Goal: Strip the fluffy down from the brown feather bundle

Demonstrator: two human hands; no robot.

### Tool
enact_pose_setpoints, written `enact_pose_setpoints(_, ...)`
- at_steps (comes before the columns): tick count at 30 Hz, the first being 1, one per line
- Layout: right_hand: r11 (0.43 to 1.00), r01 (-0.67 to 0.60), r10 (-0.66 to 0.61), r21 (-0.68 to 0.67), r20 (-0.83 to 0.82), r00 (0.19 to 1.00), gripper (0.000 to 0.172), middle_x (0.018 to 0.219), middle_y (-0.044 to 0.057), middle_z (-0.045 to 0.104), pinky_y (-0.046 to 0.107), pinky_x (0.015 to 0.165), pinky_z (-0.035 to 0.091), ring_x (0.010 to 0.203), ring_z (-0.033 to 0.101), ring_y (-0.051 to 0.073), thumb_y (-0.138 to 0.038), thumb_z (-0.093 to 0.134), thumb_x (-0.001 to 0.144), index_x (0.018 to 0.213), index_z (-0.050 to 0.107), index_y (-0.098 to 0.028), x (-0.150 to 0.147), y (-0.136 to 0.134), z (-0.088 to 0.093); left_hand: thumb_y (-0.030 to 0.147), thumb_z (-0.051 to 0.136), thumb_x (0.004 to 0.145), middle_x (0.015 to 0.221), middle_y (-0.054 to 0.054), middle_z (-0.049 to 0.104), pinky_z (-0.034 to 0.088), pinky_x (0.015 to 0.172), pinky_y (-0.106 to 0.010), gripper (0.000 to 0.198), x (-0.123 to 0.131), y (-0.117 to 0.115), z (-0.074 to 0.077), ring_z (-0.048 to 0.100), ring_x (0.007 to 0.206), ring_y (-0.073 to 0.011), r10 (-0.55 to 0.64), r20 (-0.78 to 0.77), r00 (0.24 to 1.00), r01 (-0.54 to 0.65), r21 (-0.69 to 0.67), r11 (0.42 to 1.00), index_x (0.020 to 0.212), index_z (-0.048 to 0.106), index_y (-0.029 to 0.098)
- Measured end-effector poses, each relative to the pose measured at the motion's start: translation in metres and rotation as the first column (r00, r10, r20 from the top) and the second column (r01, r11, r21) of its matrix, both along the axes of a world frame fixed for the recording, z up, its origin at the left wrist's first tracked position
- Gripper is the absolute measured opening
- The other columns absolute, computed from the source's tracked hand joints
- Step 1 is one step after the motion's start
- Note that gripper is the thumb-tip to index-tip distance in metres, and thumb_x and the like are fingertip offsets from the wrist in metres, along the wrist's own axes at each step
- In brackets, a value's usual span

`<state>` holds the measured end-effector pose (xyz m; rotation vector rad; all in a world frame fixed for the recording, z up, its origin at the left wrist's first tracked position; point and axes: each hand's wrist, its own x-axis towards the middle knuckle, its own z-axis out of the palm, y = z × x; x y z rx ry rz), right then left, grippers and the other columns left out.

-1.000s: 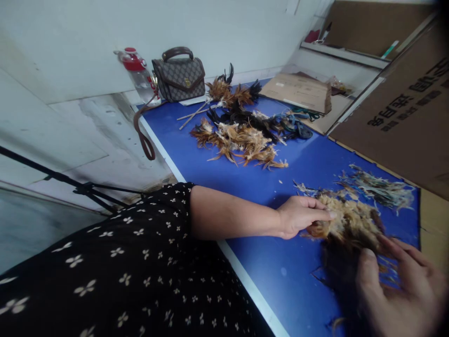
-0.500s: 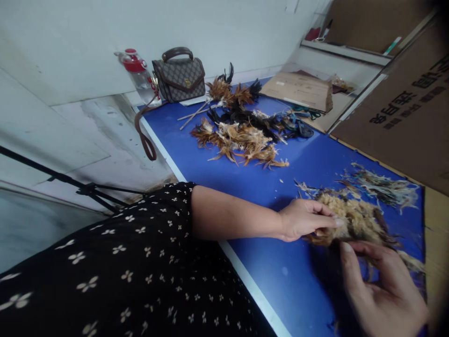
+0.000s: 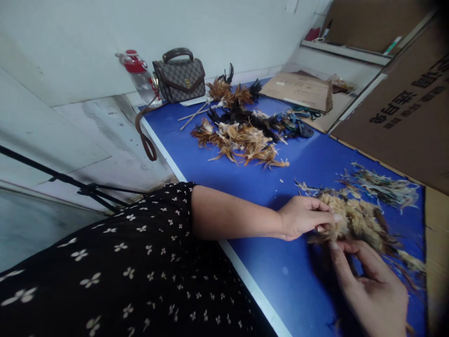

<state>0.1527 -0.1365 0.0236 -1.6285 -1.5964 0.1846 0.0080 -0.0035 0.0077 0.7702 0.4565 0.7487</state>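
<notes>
Feathers [image 3: 367, 217], tan and heaped, are lying near the right edge of the desk [image 3: 273, 271]; left hand [image 3: 304, 217] is pinching them, right hand [image 3: 379, 295] is touching their near fringe, grip unclear; firm left anchoring and light right-finger work are likely limiting scatter.

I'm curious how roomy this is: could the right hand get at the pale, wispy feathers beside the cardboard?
Probably yes: the right hand looks near enough, and nothing covers the pale, wispy feathers, though it would have to pass over or around the tan feather pile.
</notes>
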Motion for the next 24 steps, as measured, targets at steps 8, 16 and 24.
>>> enact_pose_setpoints(8, 0.997, -0.020, 0.017, -0.076, -0.032, 0.999, 0.034, 0.081, 0.002, 0.069, 0.027, 0.041, 0.034, 0.063, 0.062, 0.015, -0.059, 0.078, 0.099, 0.090, 0.076, -0.026, 0.009, -0.005, -0.002, 0.061, 0.110, 0.051, 0.070, 0.004, 0.064, 0.036, 0.064, -0.028, 0.069, -0.001, 0.008, 0.010, 0.051, 0.062, -0.0057, 0.108, 0.023, 0.994, -0.107, -0.065, 0.992, 0.082, 0.070, 0.014)
enact_pose_setpoints(16, 0.995, 0.038, -0.045, -0.092, -0.083, 0.996, 0.039, 0.084, 0.003, 0.075, 0.026, 0.046, 0.044, 0.060, 0.061, 0.014, -0.063, 0.080, 0.096, 0.089, 0.077, -0.025, 0.012, -0.009, -0.003, 0.057, 0.108, 0.060, 0.070, 0.006, 0.064, 0.038, 0.062, -0.026, 0.061, 0.001, 0.013, 0.008, 0.051, 0.061, -0.0050, 0.151, -0.005, 0.988, -0.151, -0.061, 0.987, 0.082, 0.070, 0.015)
enact_pose_setpoints(24, 0.948, 0.315, -0.293, 0.045, -0.265, 0.919, 0.034, 0.121, 0.011, 0.078, 0.049, 0.101, 0.059, 0.103, 0.073, 0.029, -0.059, 0.085, 0.094, 0.096, 0.073, -0.027, 0.000, -0.015, -0.009, 0.047, 0.105, 0.074, 0.065, 0.005, 0.065, 0.041, 0.062, -0.025, 0.051, 0.004, 0.007, 0.002, 0.056, 0.058, -0.0061, 0.082, -0.079, 0.994, -0.088, -0.083, 0.993, 0.082, 0.066, 0.015)
